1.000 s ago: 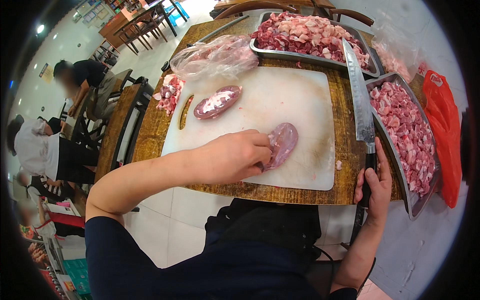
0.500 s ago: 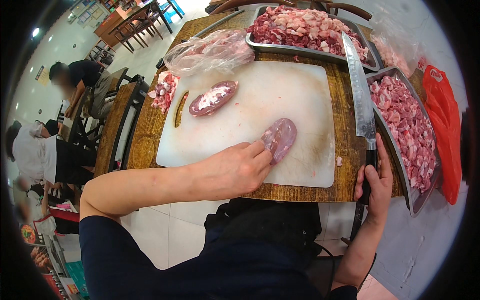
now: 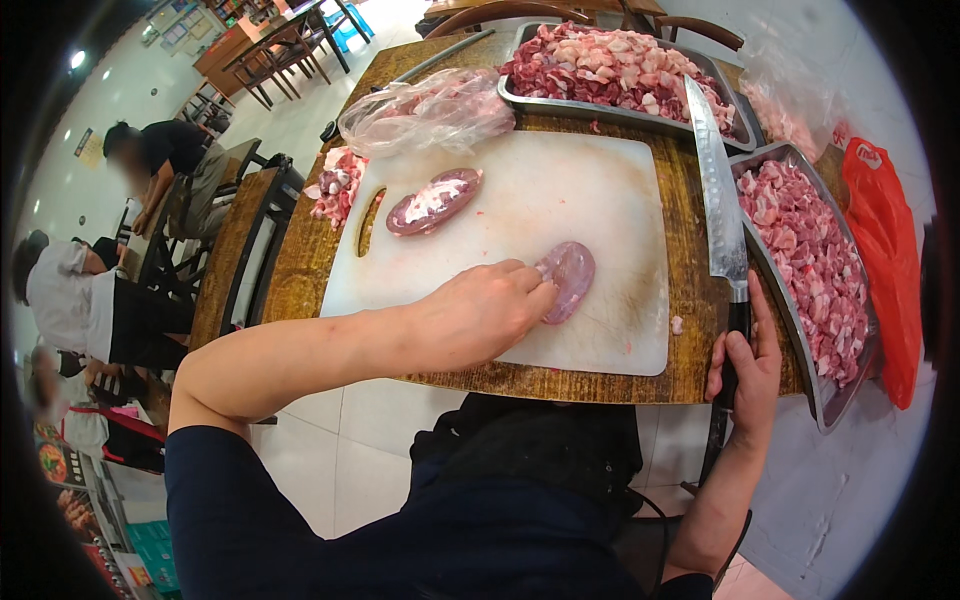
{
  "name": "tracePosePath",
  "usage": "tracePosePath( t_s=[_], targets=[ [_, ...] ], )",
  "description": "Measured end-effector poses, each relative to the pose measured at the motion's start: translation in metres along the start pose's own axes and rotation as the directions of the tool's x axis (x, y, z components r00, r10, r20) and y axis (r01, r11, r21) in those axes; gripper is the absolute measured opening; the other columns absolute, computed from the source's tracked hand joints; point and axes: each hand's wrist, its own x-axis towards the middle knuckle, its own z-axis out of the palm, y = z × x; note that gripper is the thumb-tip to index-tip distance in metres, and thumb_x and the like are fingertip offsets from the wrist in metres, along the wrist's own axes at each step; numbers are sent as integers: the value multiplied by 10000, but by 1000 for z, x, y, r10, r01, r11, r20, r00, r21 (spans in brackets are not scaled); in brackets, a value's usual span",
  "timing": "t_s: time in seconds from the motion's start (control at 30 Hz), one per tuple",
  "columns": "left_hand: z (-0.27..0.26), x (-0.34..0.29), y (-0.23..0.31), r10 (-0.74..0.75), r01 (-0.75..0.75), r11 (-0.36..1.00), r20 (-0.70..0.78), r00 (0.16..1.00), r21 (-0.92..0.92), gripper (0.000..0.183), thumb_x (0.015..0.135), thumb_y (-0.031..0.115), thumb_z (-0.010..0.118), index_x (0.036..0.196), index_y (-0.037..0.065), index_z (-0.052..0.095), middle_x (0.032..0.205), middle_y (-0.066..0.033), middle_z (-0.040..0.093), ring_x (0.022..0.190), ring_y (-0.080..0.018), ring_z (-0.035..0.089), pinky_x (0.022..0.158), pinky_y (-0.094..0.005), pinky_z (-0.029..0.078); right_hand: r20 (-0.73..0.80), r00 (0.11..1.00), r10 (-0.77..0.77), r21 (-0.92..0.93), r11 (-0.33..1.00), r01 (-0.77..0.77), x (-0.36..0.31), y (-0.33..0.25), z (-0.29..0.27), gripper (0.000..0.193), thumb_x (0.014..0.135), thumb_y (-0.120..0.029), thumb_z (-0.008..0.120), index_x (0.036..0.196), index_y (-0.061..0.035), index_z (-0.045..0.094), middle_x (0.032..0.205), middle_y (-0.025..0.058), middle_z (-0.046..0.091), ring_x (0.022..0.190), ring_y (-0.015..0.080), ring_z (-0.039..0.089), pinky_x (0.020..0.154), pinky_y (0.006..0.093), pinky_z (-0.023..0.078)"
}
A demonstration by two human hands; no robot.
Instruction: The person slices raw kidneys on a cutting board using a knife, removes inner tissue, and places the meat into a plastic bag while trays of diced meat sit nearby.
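My left hand [image 3: 495,308] is closed on the left end of a smooth, dark pink piece of meat [image 3: 570,282], which lies on the white cutting board [image 3: 520,190]. Farther left on the board rests a second oval piece of meat [image 3: 432,202] with a white fatty patch on top. In my right hand [image 3: 752,370] is the black handle of a large kitchen knife [image 3: 722,190]. Its long blade points away from me, beyond the board's right edge, between the board and the right-hand tray.
A metal tray [image 3: 750,130] of cut meat stands at the back; another tray [image 3: 826,412] of meat pieces is at right, beside a red plastic bag [image 3: 885,270]. A clear bag of meat [image 3: 430,108] and trimmings [image 3: 337,185] sit at the far left. Other people are at the left.
My left hand has moved slightly away from me and to the right, still on the meat, which has turned a little. The knife hand stays almost in place.
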Motion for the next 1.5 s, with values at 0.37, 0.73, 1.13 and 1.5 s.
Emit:
tracePosePath(
  t_s=[0.37,0.73,1.13,1.5],
  targets=[
    [-44,11,-6,-293,499,673,423,857,-546,150,879,45,614,1008,0,553,849,-114,594,827,-301,642,740,-382,529,-2,1000,12,-20,1000,-12,0,0,-1,651,949,-43,504,1559,-125,292,709,43,551,457,86,480,412,218,422],
    [-12,0,10,-45,46,999,101,994,-11,101,768,45,673,806,-16,602,927,-140,567,929,-323,570,792,-398,509,7,1000,21,2,1000,-21,0,-1,-1,657,952,-62,529,1560,-129,289,714,46,554,460,85,489,417,216,435],
    [-12,25,-5,-279,309,925,155,948,-222,91,748,-12,627,714,17,548,666,-127,597,577,-288,606,545,-376,498,36,999,15,28,999,-16,-2,-2,-3,647,967,-53,517,1564,-134,281,749,49,561,505,89,512,477,220,460],
    [-2,84,50,-486,577,327,390,782,-748,151,884,6,614,748,26,552,618,-37,579,543,-121,604,508,-289,501,143,969,-201,-610,753,246,7,-13,40,445,815,-262,780,1206,-92,654,939,123,541,765,256,587,678,355,494]
  ],
)
